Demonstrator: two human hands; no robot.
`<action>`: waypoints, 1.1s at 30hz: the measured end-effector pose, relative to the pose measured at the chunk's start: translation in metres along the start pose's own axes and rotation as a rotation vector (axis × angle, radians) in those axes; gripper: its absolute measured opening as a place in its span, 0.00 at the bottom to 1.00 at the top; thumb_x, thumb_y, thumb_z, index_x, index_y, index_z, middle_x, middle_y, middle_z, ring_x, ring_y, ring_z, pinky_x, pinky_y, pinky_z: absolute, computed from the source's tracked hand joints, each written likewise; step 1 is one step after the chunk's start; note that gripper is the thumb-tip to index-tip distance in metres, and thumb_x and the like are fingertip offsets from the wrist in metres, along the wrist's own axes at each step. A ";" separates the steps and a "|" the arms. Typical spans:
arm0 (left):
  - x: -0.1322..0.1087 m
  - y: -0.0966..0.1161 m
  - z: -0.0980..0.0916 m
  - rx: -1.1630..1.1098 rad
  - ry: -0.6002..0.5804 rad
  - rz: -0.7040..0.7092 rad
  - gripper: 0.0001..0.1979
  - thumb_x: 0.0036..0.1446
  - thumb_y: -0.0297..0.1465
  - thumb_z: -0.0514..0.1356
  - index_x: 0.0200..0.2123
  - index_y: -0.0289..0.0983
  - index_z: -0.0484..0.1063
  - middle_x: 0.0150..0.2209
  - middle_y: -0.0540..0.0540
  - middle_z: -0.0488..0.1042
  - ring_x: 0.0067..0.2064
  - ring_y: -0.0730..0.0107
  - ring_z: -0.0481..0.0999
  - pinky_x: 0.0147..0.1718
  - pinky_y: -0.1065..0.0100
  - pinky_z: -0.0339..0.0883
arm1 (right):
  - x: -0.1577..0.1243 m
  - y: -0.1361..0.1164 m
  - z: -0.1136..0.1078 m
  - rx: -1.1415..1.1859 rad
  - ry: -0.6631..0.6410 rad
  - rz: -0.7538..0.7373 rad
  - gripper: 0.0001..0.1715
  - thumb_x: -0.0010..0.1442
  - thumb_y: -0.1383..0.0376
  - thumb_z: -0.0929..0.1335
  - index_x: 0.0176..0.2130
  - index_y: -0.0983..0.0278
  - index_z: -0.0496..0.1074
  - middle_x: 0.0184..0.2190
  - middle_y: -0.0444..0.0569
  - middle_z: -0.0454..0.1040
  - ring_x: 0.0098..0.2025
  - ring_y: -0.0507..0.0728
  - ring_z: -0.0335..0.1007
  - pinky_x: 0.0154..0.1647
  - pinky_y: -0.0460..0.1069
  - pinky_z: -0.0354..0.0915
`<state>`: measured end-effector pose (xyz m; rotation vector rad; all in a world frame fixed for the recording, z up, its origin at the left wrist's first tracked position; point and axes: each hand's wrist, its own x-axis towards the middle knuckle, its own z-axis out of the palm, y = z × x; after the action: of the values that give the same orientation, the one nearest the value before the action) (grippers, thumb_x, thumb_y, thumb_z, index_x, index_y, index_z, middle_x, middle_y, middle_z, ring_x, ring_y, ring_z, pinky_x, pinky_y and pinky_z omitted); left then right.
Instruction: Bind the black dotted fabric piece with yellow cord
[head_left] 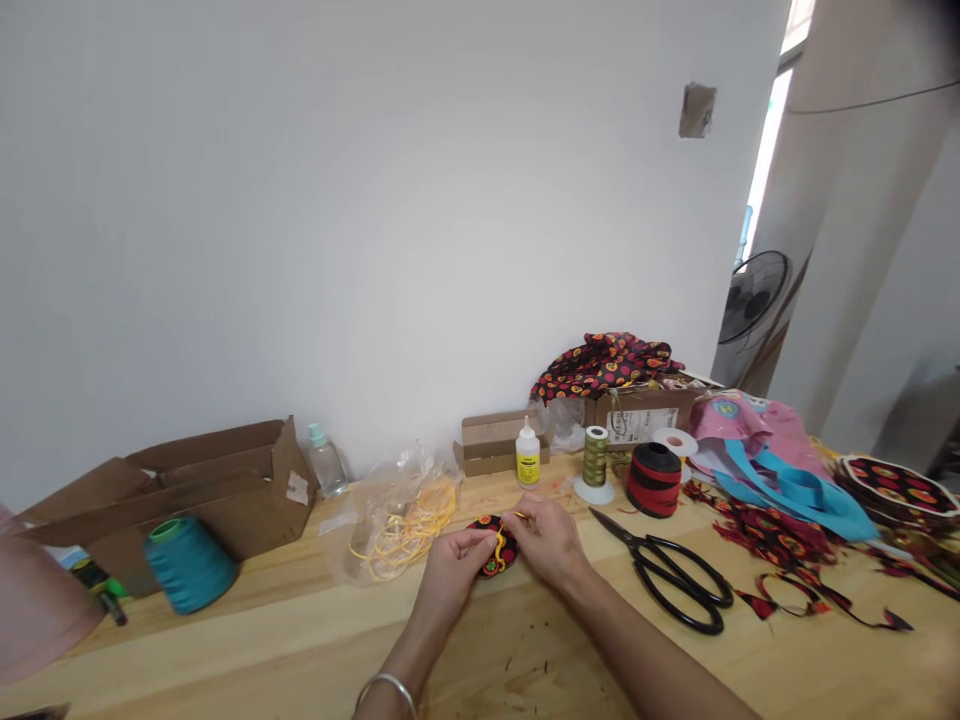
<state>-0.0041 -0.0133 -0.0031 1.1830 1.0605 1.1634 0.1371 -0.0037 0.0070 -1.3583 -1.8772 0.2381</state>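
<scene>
One patterned fabric piece (508,553): lower centre of frame, roundish, long axis unclear under fingers
Yellow cord (499,543): across its face, roughly top to bottom, upper part leaning right
Left hand (452,570): nearer, thumb and fingers pinching the piece's left side
Right hand (551,543): at upper right edge, fingertips pinching the cord's upper part
Black scissors (636,544): farther right, untouched

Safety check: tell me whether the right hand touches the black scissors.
Apart: the head view shows wooden tabletop between the right hand and the black scissors.
</scene>
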 end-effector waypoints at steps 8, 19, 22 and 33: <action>0.002 -0.002 -0.003 -0.023 -0.003 0.019 0.13 0.36 0.35 0.62 0.25 0.31 0.74 0.23 0.45 0.76 0.25 0.70 0.71 0.28 0.72 0.62 | 0.001 0.001 0.001 0.032 0.014 -0.014 0.16 0.53 0.62 0.59 0.21 0.65 0.69 0.20 0.43 0.65 0.24 0.48 0.58 0.23 0.42 0.50; -0.002 0.005 -0.002 0.019 0.000 0.027 0.12 0.37 0.35 0.62 0.26 0.32 0.75 0.26 0.44 0.76 0.27 0.69 0.71 0.29 0.71 0.62 | 0.000 -0.004 0.001 0.047 0.041 0.016 0.18 0.53 0.61 0.59 0.20 0.65 0.70 0.20 0.44 0.65 0.23 0.48 0.58 0.22 0.42 0.50; -0.002 0.005 -0.002 -0.018 0.021 0.015 0.12 0.36 0.35 0.62 0.24 0.32 0.75 0.25 0.44 0.76 0.27 0.69 0.71 0.29 0.71 0.62 | 0.001 0.000 0.004 0.190 0.007 0.026 0.17 0.53 0.59 0.59 0.25 0.64 0.71 0.21 0.43 0.67 0.23 0.48 0.60 0.22 0.42 0.51; -0.005 0.006 -0.003 -0.016 -0.041 0.015 0.13 0.37 0.36 0.62 0.25 0.31 0.74 0.23 0.44 0.75 0.27 0.69 0.71 0.29 0.71 0.62 | -0.004 -0.002 0.005 0.169 -0.031 0.021 0.17 0.52 0.59 0.60 0.23 0.65 0.71 0.18 0.43 0.68 0.20 0.48 0.58 0.19 0.41 0.50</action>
<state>-0.0085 -0.0179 0.0026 1.1995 1.0115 1.1530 0.1322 -0.0063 0.0032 -1.2665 -1.8245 0.4210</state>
